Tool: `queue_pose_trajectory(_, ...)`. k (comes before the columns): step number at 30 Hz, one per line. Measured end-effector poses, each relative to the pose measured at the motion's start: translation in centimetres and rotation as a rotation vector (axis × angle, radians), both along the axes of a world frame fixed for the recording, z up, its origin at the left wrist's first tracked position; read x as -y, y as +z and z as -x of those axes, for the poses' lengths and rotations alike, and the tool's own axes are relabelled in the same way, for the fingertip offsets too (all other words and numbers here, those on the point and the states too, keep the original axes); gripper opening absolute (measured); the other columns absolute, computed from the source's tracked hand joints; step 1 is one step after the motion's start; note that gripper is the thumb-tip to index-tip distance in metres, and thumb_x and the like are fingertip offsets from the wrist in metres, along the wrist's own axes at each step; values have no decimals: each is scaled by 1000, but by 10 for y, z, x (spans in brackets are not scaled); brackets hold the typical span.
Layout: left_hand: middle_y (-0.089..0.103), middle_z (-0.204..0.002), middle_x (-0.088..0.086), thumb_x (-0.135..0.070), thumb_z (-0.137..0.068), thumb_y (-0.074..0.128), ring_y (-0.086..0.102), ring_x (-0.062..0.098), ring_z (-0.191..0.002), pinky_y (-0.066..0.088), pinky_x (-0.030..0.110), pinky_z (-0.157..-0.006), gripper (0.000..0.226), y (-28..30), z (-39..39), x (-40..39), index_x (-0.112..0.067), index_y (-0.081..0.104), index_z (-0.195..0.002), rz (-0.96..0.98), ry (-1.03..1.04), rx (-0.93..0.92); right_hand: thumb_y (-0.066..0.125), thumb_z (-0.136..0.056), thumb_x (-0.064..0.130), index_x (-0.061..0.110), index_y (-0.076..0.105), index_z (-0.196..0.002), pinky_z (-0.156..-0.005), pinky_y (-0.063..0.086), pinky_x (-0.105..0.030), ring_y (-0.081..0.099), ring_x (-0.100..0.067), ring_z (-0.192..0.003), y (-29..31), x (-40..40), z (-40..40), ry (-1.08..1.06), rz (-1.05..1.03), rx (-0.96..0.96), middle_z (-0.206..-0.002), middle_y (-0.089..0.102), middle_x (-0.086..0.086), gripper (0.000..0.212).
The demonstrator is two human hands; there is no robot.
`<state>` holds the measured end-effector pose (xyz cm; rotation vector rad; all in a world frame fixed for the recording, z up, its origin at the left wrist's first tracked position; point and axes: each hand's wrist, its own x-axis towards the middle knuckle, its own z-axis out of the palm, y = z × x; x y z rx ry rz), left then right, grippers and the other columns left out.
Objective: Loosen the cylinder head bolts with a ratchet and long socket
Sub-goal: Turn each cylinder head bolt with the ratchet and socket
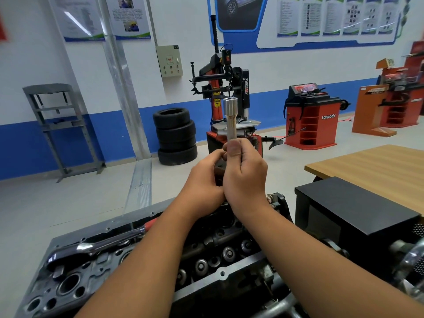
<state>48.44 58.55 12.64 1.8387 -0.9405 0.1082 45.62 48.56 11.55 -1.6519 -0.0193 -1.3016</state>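
Both hands are up at 12 o'clock: right hand [244,171] wraps the long socket [231,120], left hand [204,177] pinches something dark beneath it. Ratchet [91,245] lies on the head [206,255] at 8 o'clock. Still tool prep, I reckon; next it needs mating to the ratchet.

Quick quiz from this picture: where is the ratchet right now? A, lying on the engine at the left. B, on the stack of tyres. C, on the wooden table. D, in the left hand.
A: the ratchet lies on the engine at the left, while both hands hold the long socket upright.
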Motion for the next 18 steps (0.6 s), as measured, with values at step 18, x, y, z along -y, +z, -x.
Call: queue_pose_trajectory(18, 79, -97, -1, 4, -88, 76, 76, 13, -84, 60, 27, -70, 56, 0, -5, -2, -25, 63, -134, -7, 0, -14, 52, -100, 49, 20, 55, -97, -71, 53, -40, 63, -11, -80, 1, -3, 3, 52, -11, -38, -84, 62, 10, 29)
